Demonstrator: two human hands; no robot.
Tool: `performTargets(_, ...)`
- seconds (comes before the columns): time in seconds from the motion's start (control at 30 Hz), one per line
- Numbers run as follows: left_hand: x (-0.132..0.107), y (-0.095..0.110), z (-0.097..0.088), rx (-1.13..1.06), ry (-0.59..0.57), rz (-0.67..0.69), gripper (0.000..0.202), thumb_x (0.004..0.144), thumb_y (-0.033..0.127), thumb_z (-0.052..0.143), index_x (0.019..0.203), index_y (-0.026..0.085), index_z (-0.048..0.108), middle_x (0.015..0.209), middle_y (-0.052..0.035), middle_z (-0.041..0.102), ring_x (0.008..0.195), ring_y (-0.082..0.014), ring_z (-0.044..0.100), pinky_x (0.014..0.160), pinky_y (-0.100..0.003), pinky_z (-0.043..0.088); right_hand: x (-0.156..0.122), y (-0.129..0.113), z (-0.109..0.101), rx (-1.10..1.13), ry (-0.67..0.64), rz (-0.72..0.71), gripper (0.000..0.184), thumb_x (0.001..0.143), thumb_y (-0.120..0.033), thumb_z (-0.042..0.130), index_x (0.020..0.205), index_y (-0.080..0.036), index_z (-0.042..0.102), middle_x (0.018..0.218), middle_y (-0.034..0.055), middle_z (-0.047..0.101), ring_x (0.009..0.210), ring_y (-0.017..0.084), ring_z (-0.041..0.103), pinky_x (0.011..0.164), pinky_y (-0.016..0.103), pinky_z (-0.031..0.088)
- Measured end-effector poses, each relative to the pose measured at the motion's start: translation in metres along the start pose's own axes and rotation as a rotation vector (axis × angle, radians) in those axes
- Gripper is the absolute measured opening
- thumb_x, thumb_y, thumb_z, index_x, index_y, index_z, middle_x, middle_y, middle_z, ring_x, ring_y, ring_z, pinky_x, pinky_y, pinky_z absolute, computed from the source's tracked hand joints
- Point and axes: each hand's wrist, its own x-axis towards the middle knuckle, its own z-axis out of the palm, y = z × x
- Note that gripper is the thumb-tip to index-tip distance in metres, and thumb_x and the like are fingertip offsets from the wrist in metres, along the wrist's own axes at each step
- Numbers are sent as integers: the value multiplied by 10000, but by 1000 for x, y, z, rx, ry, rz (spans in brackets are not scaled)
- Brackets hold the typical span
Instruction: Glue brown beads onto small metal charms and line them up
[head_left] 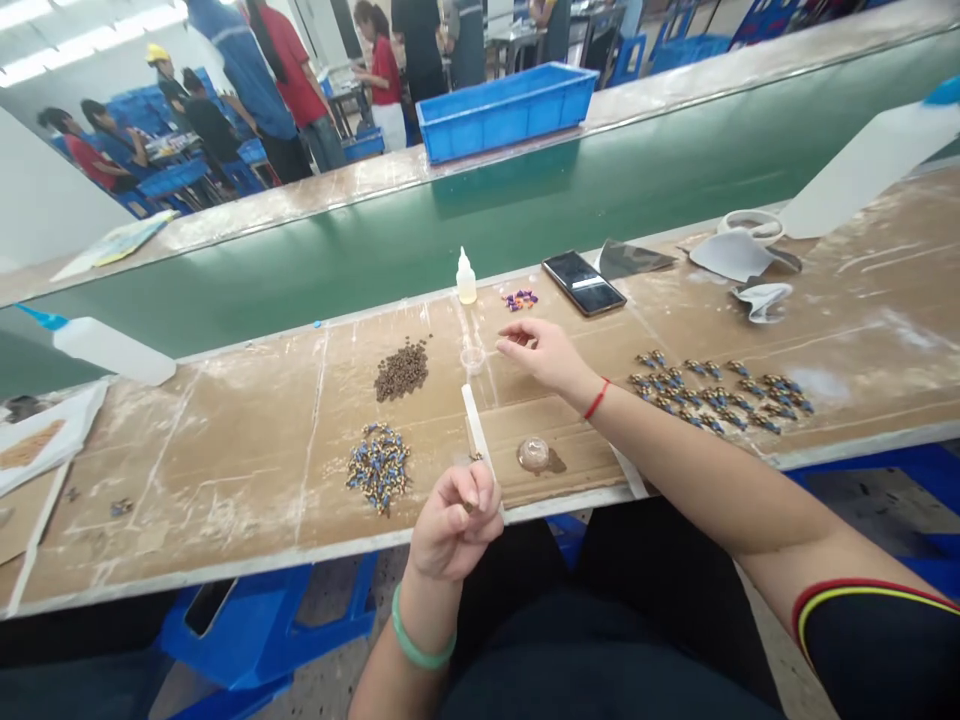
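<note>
Room for moving is widest on the bare brown counter to the left of the work. The near edge of the counter runs just under the left hand, which is raised in front of that edge. Its fingers are curled in, and thumb and forefinger pinch a small piece. The piece is too small to tell which way it points.

Just behind this hand lies a white strip. Its long axis goes from the near edge away toward a small clear cup, and the far end leans a little to the left.

The right hand is over the counter just right of the cup. Its thumb and forefinger tips are drawn close together, but I cannot tell if anything is between them.

Left of the strip are a brown pile and a blue-and-gold pile, near each other but apart. A clear dome sits right of the strip. Rows of pieces fill the counter under the right forearm's far side. At the far edge stand a glue bottle and a phone, with the green belt beyond them.
</note>
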Motion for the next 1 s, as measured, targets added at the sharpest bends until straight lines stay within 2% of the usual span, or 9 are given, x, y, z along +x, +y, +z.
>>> performTargets(0.1,-4,4,-6,-4,24,24,236,719,321,875,727,190,679,681,44,379,486,-33,156,390,-148,120,25,15,21,-21,-104,68,219,956,-342,702,966,-125,673,925,29,684,851,165,658,832,345,565)
performTargets(0.27,-8,5,-16,-68,60,59,268,714,319,892,721,177,664,689,48,347,503,-29,138,399,-115,127,31,25,38,-64,-193,59,279,1006,-399,647,1061,-126,660,1023,36,668,900,179,667,813,342,598)
performTargets(0.47,-3,4,-26,-82,84,72,327,672,328,925,693,162,644,702,47,343,509,-21,133,399,-97,133,38,33,43,-83,-226,-18,275,1012,-400,637,1061,-130,654,1008,37,664,879,167,660,804,338,593)
performTargets(0.73,-10,6,-24,-59,172,67,368,637,339,936,672,148,623,694,38,326,540,-50,117,423,-118,107,42,27,43,-118,-182,-101,280,1019,-413,623,1018,-134,646,942,22,650,800,139,637,742,299,578)
performTargets(0.87,-9,10,-22,-40,195,83,341,632,337,939,681,156,655,701,35,353,545,-53,112,429,-121,134,41,7,33,-74,-97,-225,359,1018,-462,589,855,-143,608,756,-16,578,643,107,539,627,248,487)
performTargets(0.93,-10,12,-18,3,204,93,331,635,346,934,686,167,661,701,36,354,548,-58,108,430,-126,143,28,-6,17,-44,-58,-296,414,1009,-494,541,767,-159,576,680,-14,530,613,119,481,597,257,420)
performTargets(1.0,-11,15,-13,68,198,102,318,647,360,923,695,179,667,697,38,347,551,-65,104,427,-133,146,5,-18,-4,-30,-40,-357,430,987,-521,521,736,-175,570,673,-2,513,655,146,473,634,288,408)
